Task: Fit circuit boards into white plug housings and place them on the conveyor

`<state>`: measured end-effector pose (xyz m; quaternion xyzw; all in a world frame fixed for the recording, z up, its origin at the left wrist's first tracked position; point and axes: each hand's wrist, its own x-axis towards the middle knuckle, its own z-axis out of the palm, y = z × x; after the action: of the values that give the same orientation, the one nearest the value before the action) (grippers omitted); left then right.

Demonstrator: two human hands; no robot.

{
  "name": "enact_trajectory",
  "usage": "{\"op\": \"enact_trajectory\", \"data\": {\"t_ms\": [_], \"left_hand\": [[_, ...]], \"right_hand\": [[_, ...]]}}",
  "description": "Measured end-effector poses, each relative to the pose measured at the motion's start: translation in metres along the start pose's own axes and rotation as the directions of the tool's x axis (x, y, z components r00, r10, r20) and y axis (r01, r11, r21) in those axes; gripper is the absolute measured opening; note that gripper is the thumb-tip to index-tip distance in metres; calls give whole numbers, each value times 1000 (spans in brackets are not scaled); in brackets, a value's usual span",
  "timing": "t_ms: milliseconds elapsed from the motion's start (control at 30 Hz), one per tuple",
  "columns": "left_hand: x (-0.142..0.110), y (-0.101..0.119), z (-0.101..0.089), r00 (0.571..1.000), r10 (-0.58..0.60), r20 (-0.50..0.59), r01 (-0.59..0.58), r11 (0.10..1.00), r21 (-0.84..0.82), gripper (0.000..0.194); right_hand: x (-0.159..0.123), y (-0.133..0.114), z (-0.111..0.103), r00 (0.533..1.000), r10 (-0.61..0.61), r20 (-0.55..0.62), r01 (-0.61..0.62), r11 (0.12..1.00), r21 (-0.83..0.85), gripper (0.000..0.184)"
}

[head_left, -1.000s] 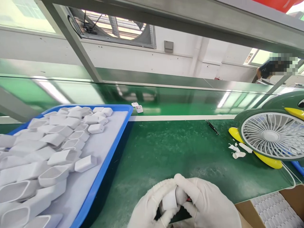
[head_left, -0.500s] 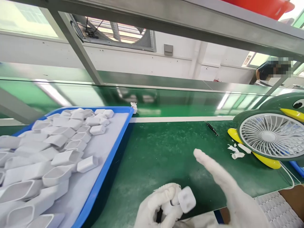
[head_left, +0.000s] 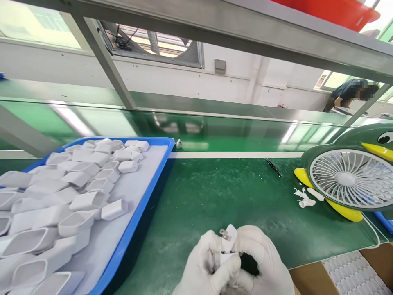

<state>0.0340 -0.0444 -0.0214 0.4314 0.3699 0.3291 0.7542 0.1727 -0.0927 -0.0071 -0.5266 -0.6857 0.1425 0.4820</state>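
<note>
A small white charger plug point(head_left: 230, 239) with two metal prongs sits between my gloved hands, low in the middle of the view. My left hand point(head_left: 210, 262) is closed on it, thumb and fingers pinching from the left. From the other side my right hand point(head_left: 265, 258) grips the same plug with curled fingers. The fingers cover its lower part. To the left, a blue tray point(head_left: 144, 190) holds a heap of white plastic housings point(head_left: 82, 203), many with open ends.
A green penguin-shaped fan point(head_left: 345, 178) stands at the right, with white scraps point(head_left: 305, 200) beside it. Behind lies a black pen point(head_left: 273, 167). A cardboard box point(head_left: 313, 276) of white parts is at lower right. Another person point(head_left: 346, 94) bends over something in the background.
My right hand has come in from the right, where it was spread, and now closes on the plug. The plug has turned so that its prongs show.
</note>
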Motion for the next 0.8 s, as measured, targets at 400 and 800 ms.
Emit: {"op": "enact_trajectory", "data": {"t_ms": [400, 800], "left_hand": [[3, 7, 1, 959, 195, -207, -150, 965, 214, 57], [4, -5, -11, 939, 337, -73, -292, 890, 351, 36]], "right_hand": [[-9, 10, 18, 969, 206, -138, -177, 964, 197, 54], [-24, 10, 14, 948, 280, -149, -258, 955, 148, 70]]}}
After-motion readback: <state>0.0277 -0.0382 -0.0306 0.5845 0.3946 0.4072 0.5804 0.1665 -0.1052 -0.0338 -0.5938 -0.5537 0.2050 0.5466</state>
